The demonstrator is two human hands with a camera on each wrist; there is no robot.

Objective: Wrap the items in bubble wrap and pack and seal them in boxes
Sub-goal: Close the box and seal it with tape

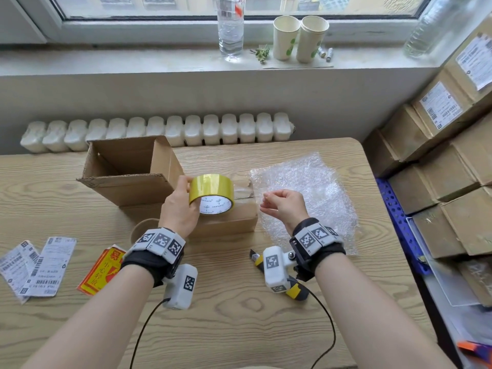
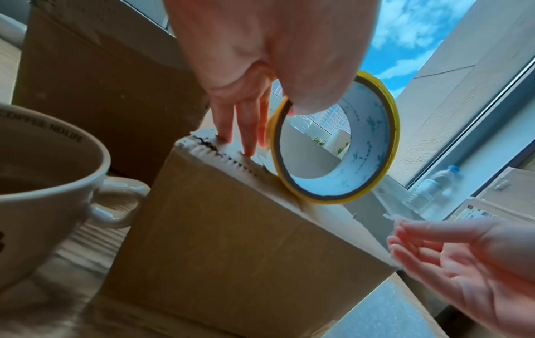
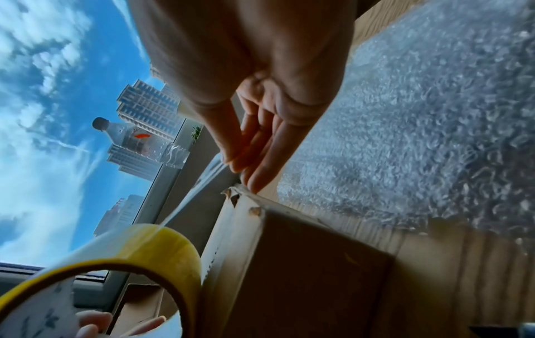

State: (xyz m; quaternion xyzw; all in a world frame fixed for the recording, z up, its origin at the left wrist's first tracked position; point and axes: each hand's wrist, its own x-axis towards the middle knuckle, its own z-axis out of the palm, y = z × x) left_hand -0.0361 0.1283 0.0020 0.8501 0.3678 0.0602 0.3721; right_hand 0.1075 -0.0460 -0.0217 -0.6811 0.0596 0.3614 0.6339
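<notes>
Two cardboard boxes on my wooden table (image 1: 239, 310): one tall brown carton (image 1: 127, 169), flaps open, and one small closed brown cardboard box (image 1: 229, 219) in front of it, just beside the clear bubble-wrap sheet (image 1: 314, 187).

Item, yellow roll of clear packing tape (image 1: 211, 194): my left hand (image 1: 178, 209) grips it, thumb in the core and fingers curled over the outer rim, held just above the small box's top.

Item, free tape end: my right hand (image 1: 283, 206) pinches it between thumb and fingertips (image 3: 254, 180) near the box's right top edge; a clear strip runs taut back to the roll.

Step in hand, as I judge it: sealing the small box. To do it well, I keep the strip tight and centred on the seam, anchor the end past the edge, then press flat while unrolling.

Item, yellow-handled utility knife (image 1: 290, 286): near my right wrist, ready for cutting.
</notes>
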